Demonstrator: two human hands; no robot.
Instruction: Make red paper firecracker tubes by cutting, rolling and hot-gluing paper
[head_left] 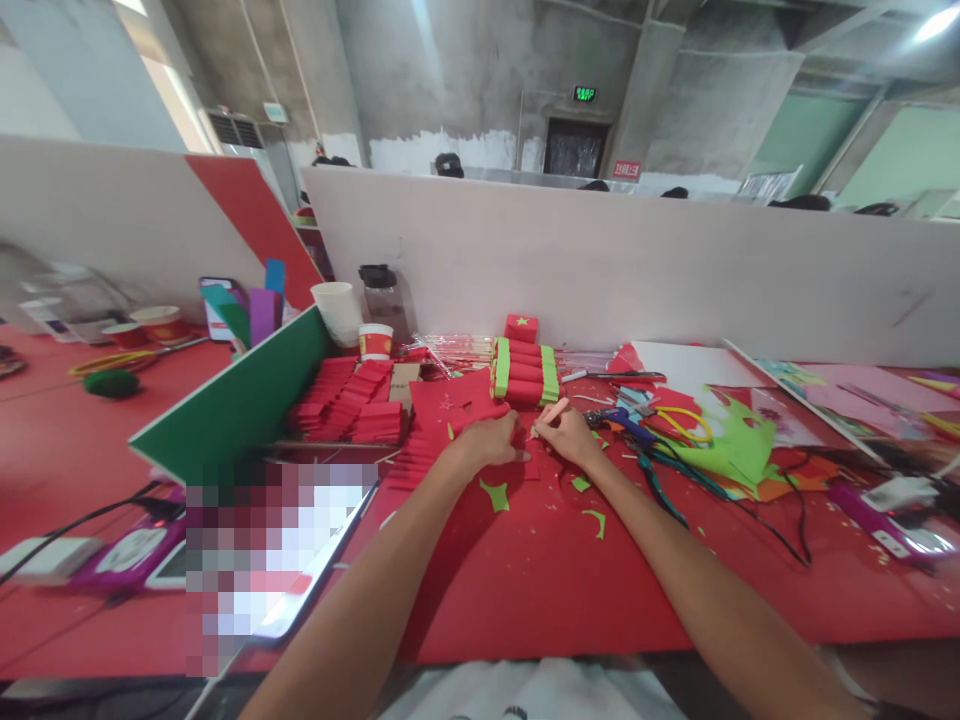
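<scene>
R hand (571, 437) is closed in a pinch on a pale pink stick (553, 411), prob. a pen or similar; too small to tell. It sits at the R hand's fingertips, just right of the L hand (486, 440). Low pinch prob. b/c that gives fine control.

L hand is palm-down, fingers bent, thumb toward R hand; can't tell if it grips anything or just presses. Looks like it's steadying the work, w/ a small red piece (532, 469) flat just below its thumb.

Stick's long axis slants: lower end toward L hand & tabletop (540, 600), upper end up, away & to the right. Which end is the tip, can't tell.

Beyond both hands: bundle of red rolls (525, 372) w/ green bands, roll axes running roughly left–right, prob. set back to leave work room. Left of L hand: red felt sheet (435, 397), then stacked red pieces (379, 422), likely there for easy reach. Right of R hand: blue-handled tool (634, 425) & green felt (739, 445), out of the way but reachable. Nearer the body than L hand: green scrap (495, 495), apparently just left where it fell.
</scene>
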